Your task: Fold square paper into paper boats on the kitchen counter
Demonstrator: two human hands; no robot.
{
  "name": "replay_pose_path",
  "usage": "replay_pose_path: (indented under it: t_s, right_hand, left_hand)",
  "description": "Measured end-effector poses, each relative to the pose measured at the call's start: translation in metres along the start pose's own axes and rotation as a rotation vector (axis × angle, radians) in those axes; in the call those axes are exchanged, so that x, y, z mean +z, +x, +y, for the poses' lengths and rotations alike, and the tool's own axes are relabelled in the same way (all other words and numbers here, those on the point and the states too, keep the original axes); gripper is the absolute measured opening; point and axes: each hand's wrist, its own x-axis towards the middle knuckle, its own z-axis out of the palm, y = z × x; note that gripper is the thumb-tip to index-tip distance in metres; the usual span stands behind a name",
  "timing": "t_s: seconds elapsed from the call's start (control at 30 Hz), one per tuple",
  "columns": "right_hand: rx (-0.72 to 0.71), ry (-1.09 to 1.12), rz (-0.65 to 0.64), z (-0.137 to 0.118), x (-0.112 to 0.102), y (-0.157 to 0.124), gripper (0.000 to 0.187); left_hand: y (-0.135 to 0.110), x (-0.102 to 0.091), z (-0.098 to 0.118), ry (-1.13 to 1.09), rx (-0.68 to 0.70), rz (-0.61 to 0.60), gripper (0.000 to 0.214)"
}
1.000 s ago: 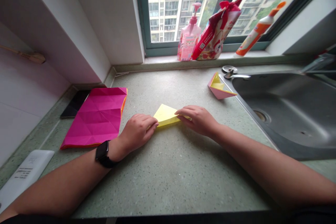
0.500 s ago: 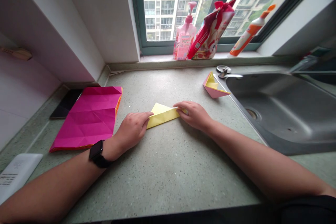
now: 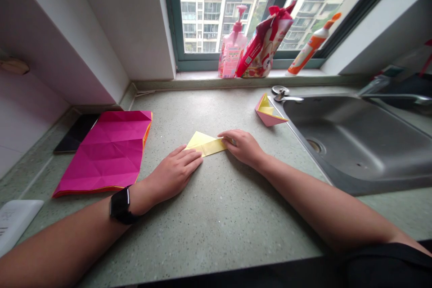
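Note:
A small folded yellow sheet of paper [image 3: 213,146] lies on the counter, with a peak at its far side and a folded band along its near edge. My left hand [image 3: 177,170] rests flat over the paper's left end, fingers stretched out and pressing on the band. At the right end, my right hand [image 3: 243,147] pinches the band between thumb and fingers, hiding that tip. A folded paper boat [image 3: 272,119], pink outside and yellow inside, sits beyond my right hand, close to the sink.
Creased magenta paper sheets [image 3: 108,153] lie at left, partly over a dark flat object [image 3: 76,135]. A white object [image 3: 18,222] sits front left. The steel sink [image 3: 354,139] is at right. On the sill stand a pump bottle [image 3: 232,54], a red bag [image 3: 265,49] and an orange-white bottle [image 3: 308,51].
My left hand has gone from pinching the paper's left end to lying flat across it with fingers extended. The right hand keeps its pinch. The whole view has shifted slightly.

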Motion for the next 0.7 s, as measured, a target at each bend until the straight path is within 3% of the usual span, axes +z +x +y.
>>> replay_pose_path:
  t_s: [0.17,0.3,0.43,0.57,0.7]
  right_hand:
    - [-0.023,-0.045,0.056,-0.003,-0.002,0.000,0.030]
    - [-0.144,-0.115,0.128,-0.018,-0.008,-0.004,0.033]
    - [-0.283,-0.142,0.019,-0.035,-0.005,-0.012,0.030]
    - [-0.288,-0.185,-0.116,-0.041,0.001,-0.016,0.030]
    - [-0.288,-0.209,-0.158,-0.041,0.002,-0.015,0.029]
  left_hand:
    - [-0.001,-0.002,0.001,0.007,-0.040,-0.020,0.037]
    - [-0.001,-0.001,0.001,0.015,-0.071,-0.008,0.039]
    - [-0.001,0.002,0.000,0.040,-0.091,-0.012,0.039]
    - [-0.001,0.003,-0.001,0.050,-0.096,-0.020,0.039]
    - [-0.001,0.004,-0.001,0.049,-0.092,-0.020,0.039]
